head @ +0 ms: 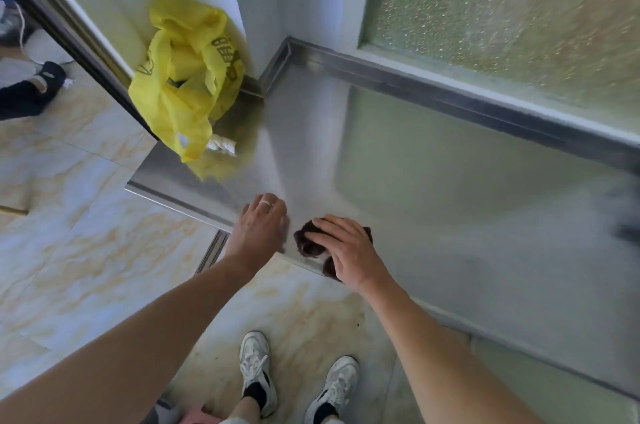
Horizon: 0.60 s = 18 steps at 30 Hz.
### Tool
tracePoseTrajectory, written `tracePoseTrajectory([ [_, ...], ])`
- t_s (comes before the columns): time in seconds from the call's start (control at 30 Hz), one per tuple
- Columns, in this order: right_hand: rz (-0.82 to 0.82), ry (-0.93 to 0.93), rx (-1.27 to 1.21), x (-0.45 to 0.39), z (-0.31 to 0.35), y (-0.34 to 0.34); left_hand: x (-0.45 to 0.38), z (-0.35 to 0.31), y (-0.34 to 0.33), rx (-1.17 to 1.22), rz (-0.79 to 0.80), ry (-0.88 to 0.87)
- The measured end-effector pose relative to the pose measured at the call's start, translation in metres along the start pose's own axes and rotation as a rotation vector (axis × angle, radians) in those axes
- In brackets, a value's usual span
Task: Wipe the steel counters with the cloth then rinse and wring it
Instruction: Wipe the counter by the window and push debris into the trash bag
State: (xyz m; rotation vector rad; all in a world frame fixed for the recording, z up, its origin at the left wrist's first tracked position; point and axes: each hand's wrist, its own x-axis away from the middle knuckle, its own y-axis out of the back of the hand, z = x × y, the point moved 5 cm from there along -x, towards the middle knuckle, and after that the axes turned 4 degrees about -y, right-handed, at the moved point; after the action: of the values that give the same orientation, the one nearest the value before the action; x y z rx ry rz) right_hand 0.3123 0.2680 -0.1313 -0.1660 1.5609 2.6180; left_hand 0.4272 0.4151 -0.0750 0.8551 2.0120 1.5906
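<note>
A steel counter (433, 181) runs from the corner of the wall toward the right. A dark brown cloth (306, 243) lies bunched at the counter's front edge. My right hand (346, 250) presses flat on top of the cloth, fingers spread over it. My left hand (261, 226) rests on the counter's front edge just left of the cloth, fingers curled down, a ring on one finger; it holds nothing.
A yellow plastic bag (183, 77) with things inside sits on the counter's far left end against the wall. A frosted window (502, 8) stands behind the counter's raised back rim (450, 94). The floor is marbled tile (86, 233). Another person's foot (45, 77) shows at far left.
</note>
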Motion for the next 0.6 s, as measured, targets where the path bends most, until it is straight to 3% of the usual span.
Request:
tracePoseTrajectory([
  [0.17, -0.045, -0.179, 0.183, 0.07, -0.075, 0.059, -0.019, -0.055, -0.009, 0.039, 0.031, -0.079],
  [0.33, -0.374, -0.787, 0.228, 0.153, -0.181, 0.161, -0.039, -0.102, -0.016, 0.067, 0.061, -0.109],
  [0.4, -0.379, -0.978, 0.163, 0.179, -0.21, 0.171, -0.043, -0.117, -0.021, 0.079, 0.072, -0.11],
  [0.47, -0.333, -1.03, 0.152, 0.188, -0.215, 0.159, -0.045, -0.13, -0.028, 0.078, 0.081, -0.105],
  [0.6, -0.312, -0.888, 0.06, 0.163, -0.172, 0.119, -0.044, -0.155, -0.042, 0.073, 0.111, -0.107],
])
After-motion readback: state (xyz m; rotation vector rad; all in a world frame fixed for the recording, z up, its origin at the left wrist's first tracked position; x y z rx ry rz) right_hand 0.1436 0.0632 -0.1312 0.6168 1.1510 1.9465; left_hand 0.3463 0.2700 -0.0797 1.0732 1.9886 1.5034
